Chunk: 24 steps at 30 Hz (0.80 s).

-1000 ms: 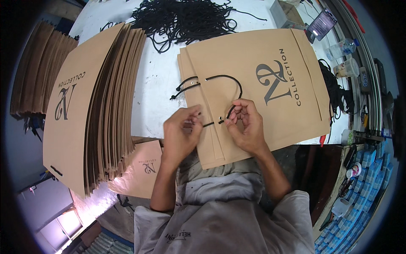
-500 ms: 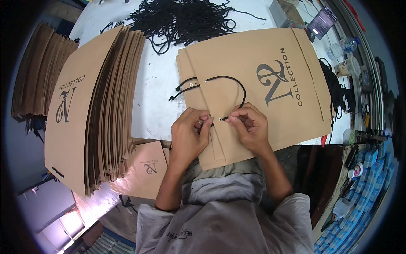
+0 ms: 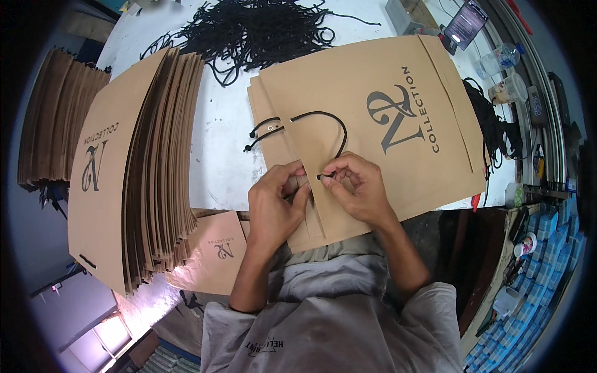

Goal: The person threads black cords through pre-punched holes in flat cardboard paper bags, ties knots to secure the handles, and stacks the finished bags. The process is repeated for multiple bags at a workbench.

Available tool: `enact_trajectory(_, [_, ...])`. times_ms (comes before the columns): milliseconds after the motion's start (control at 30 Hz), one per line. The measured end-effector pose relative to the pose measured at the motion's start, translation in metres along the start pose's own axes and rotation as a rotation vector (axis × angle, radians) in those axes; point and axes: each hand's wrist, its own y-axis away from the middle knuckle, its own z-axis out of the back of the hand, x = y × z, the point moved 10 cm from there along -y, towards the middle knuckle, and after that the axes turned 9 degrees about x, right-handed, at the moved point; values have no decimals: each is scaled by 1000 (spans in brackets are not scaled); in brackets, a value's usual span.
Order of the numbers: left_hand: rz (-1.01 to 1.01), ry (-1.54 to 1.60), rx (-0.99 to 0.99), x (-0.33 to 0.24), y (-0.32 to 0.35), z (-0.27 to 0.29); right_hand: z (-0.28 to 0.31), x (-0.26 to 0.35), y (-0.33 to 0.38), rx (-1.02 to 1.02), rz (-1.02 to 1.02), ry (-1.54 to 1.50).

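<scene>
A flat brown paper bag [image 3: 385, 99] with a dark printed logo lies on the white table [image 3: 217, 143], on top of a few more bags. A black cord handle [image 3: 323, 118] loops over its near-left part, with knotted ends poking out at the bag's left edge. My right hand [image 3: 357, 189] pinches the free tip of the cord at the bag's near edge. My left hand [image 3: 277, 199] grips that same edge of the bag, fingers curled under the flap, almost touching my right hand.
A tall leaning stack of the same bags [image 3: 134, 161] stands at the left, another stack [image 3: 53, 118] beyond it. A pile of black cords [image 3: 261, 28] lies at the table's far side. A phone [image 3: 466, 23], plastic bottles [image 3: 507, 87] and clutter line the right edge.
My hands have drawn closer together at the bag's near edge. The cord tip has moved down to the edge, and my left fingers have closed on the flap.
</scene>
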Motion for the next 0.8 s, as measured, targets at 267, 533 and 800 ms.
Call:
enact_trajectory(267, [153,453,119,19,-1,-27,-1,-12,3,-4,-60,13])
enact_trajectory(533, [135,575,199,26,-6,-34,-4,24,1,-32,148,238])
enact_trajectory(800, [113,419,221,16,-13,-33,3,6,2,-45,44,154])
